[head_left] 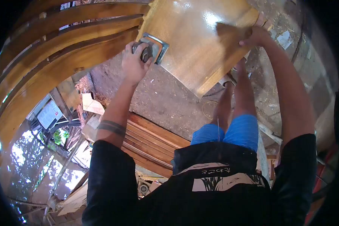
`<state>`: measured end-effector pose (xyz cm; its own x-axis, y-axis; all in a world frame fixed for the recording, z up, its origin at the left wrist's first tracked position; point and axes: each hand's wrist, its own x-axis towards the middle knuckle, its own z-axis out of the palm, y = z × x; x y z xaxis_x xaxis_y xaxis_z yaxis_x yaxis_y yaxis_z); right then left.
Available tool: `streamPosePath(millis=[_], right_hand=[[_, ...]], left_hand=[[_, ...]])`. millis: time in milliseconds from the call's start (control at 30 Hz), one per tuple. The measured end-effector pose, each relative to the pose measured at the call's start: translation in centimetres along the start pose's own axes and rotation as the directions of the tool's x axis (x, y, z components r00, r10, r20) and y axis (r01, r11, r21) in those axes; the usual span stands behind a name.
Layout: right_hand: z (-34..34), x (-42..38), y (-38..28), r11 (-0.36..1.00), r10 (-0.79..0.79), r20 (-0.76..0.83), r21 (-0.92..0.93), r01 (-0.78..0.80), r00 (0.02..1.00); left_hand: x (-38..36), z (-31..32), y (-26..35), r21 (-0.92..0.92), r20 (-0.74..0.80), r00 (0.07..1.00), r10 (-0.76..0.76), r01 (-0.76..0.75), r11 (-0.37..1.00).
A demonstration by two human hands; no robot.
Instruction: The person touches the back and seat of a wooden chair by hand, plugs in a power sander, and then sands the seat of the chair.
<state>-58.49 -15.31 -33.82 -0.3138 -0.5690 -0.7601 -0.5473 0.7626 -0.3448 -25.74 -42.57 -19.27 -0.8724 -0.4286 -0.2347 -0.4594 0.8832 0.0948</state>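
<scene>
A glossy varnished wooden panel (188, 49) fills the upper middle of the view. At its left edge my left hand (136, 60) is closed round the dark knob of a hand sander (157, 47), a flat metal-framed tool lying against the panel's edge. My right hand (257, 37) grips the panel's right edge, with the thumb on its top face and the other fingers partly hidden beyond the edge. A bright reflection and a dark shadow lie on the varnish.
Curved wooden slats (64, 56) rise at the left. Stacked brown boards (150, 143) lie on the ground below the panel. Wood scraps (92, 104) and a labelled box (49, 114) are at the lower left. White paper (285, 40) lies at the right.
</scene>
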Motion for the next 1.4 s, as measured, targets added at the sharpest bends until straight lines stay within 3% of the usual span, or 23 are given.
streamPosePath(millis=[133,267,367,533,633,667,767,867,967,1067,1233,1300,1367,1400], right_hand=[[1.0,0.9,0.8,0.998,-0.008,0.029,0.069,0.006,1.000],[0.2,-0.2,-0.4,0.996,0.083,0.025,-0.026,-0.083,0.996],[0.6,0.6,0.1,1.000,0.018,0.007,-0.004,-0.018,1.000],[0.8,1.0,0.4,0.992,0.094,0.078,-0.097,-0.086,0.993],[1.8,1.3,0.6,0.984,0.135,-0.020,-0.111,-0.136,0.991],[1.8,1.2,0.5,0.985,0.138,-0.002,-0.106,-0.138,0.990],[-0.1,0.6,-0.4,0.991,0.123,0.174,-0.076,-0.111,0.977],[-1.3,-1.0,-2.0,0.981,0.136,0.129,-0.157,-0.115,0.982],[0.0,0.0,-1.0,0.969,0.170,0.092,-0.195,-0.149,0.981],[-0.2,0.4,-0.3,0.989,0.137,0.200,-0.080,-0.123,0.970],[1.8,1.0,0.6,0.982,0.140,-0.017,-0.123,-0.141,0.990],[1.1,0.3,-0.1,0.987,0.124,0.041,-0.110,-0.119,0.991],[-0.1,0.0,-0.5,0.992,0.118,0.195,-0.068,-0.106,0.974],[-0.1,0.0,-0.6,0.990,0.125,0.173,-0.092,-0.110,0.977]], left_hand=[[-3.2,0.1,-0.2,-0.033,0.069,0.996,-0.052,0.055,0.998],[-0.9,0.0,0.9,-0.051,0.067,0.994,0.090,-0.087,0.995],[1.5,-0.1,0.2,-0.022,0.021,0.998,-0.062,0.062,0.998],[-1.1,0.3,-2.7,-0.005,0.004,0.996,-0.090,0.090,0.996],[-2.2,0.3,-2.0,-0.043,0.026,0.988,-0.149,0.150,0.988],[-1.9,0.2,-1.6,-0.055,0.017,0.993,-0.118,0.119,0.991],[-0.2,-0.2,0.1,-0.076,0.011,0.956,-0.294,0.294,0.953],[0.1,0.2,-0.2,-0.008,0.042,0.924,-0.381,0.381,0.924],[-0.1,0.4,0.4,-0.055,0.012,0.908,-0.419,0.419,0.906],[-0.1,0.4,0.6,-0.143,0.030,0.875,-0.483,0.482,0.864],[1.1,0.1,0.9,-0.091,0.018,0.835,-0.550,0.550,0.830],[1.5,-0.1,1.2,-0.054,0.011,0.823,-0.567,0.567,0.822],[2.0,0.2,1.1,-0.001,-0.009,0.804,-0.594,0.595,0.804],[2.2,0.5,0.9,-0.005,-0.017,0.794,-0.608,0.608,0.794]])
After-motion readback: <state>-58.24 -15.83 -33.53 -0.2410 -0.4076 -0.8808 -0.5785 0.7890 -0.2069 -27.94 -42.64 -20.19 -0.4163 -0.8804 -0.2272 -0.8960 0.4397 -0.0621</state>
